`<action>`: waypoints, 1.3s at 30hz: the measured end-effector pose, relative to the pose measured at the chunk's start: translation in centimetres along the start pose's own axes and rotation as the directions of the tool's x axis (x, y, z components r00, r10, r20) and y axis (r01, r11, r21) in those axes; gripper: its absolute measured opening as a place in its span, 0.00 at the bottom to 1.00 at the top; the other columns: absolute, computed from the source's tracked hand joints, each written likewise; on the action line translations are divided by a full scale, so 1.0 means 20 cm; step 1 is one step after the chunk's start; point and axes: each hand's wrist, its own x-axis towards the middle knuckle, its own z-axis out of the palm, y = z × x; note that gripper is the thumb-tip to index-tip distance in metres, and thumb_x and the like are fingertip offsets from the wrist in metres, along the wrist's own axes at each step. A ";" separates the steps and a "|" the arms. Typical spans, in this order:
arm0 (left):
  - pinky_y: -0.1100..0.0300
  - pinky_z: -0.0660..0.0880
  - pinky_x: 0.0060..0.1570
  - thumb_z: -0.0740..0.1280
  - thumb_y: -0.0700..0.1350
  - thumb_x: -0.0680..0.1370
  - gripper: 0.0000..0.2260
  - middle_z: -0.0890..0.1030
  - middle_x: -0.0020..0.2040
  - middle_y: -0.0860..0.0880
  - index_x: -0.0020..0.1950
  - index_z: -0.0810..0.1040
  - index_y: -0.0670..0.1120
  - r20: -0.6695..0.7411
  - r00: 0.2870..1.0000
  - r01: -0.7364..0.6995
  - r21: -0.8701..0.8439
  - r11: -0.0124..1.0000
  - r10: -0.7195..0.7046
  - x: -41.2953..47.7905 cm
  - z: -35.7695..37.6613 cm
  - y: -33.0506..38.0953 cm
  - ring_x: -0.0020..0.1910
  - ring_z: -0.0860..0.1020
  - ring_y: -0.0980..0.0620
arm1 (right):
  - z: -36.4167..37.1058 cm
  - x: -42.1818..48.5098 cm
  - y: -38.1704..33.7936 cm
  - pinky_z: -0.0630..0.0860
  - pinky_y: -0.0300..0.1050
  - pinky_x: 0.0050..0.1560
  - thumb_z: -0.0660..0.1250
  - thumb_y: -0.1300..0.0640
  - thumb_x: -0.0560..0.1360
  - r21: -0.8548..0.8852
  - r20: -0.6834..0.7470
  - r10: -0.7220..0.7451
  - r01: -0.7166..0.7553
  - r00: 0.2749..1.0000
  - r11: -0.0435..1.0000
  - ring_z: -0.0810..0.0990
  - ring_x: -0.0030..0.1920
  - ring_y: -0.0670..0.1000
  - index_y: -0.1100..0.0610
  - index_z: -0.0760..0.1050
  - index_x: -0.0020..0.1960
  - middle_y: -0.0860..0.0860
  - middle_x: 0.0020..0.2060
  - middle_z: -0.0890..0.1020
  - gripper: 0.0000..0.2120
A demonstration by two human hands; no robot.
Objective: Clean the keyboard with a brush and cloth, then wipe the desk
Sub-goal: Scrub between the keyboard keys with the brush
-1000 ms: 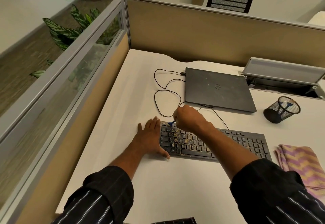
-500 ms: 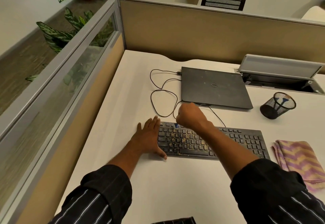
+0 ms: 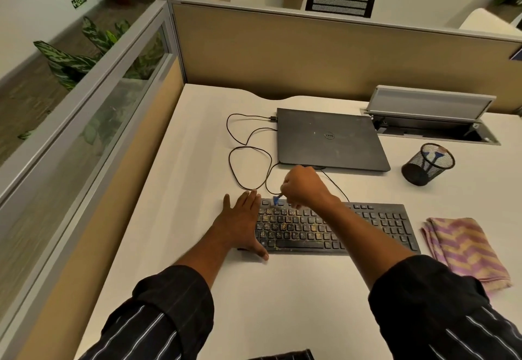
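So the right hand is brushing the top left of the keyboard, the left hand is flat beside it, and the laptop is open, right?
Not quite: the head view shows the laptop closed. The rest holds: right hand brushing the keyboard, left hand flat beside it.

dark sleeves (image 3: 169,311) with thin pale pinstripes (pushed up both forearms), hands bare.
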 end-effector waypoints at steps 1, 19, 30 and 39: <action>0.34 0.40 0.75 0.70 0.78 0.61 0.67 0.38 0.82 0.44 0.81 0.36 0.43 0.001 1.000 -0.005 0.007 1.000 0.005 0.01 0.00 0.01 0.81 0.38 0.45 | 0.01 0.00 0.00 0.84 0.47 0.40 0.63 0.62 0.78 0.030 0.018 -0.009 0.009 1.000 0.999 0.84 0.33 0.52 0.65 0.80 0.47 0.57 0.35 0.84 0.08; 0.33 0.41 0.75 0.70 0.78 0.61 0.66 0.40 0.83 0.45 0.82 0.38 0.44 0.015 1.000 -0.009 0.041 0.999 0.009 0.02 -0.03 0.08 0.81 0.40 0.43 | 0.04 -0.07 0.11 0.83 0.50 0.44 0.67 0.61 0.75 0.020 -0.127 0.087 -0.085 0.988 0.996 0.84 0.36 0.53 0.62 0.76 0.37 0.56 0.35 0.84 0.08; 0.35 0.42 0.76 0.69 0.78 0.61 0.65 0.42 0.83 0.44 0.82 0.39 0.44 -0.007 0.999 -0.041 0.071 0.997 0.042 0.05 -0.03 0.10 0.81 0.42 0.43 | 0.01 -0.06 0.13 0.82 0.46 0.47 0.66 0.60 0.76 0.035 -0.074 0.089 -0.087 0.993 0.996 0.83 0.39 0.52 0.62 0.76 0.40 0.55 0.38 0.83 0.08; 0.42 0.42 0.79 0.69 0.78 0.61 0.66 0.44 0.83 0.44 0.82 0.41 0.43 -0.054 0.993 -0.103 0.036 0.994 0.105 0.08 -0.03 0.13 0.81 0.43 0.43 | -0.05 -0.06 0.18 0.83 0.48 0.45 0.64 0.61 0.76 0.054 -0.071 0.065 -0.061 0.995 0.997 0.84 0.40 0.54 0.65 0.80 0.46 0.57 0.40 0.84 0.09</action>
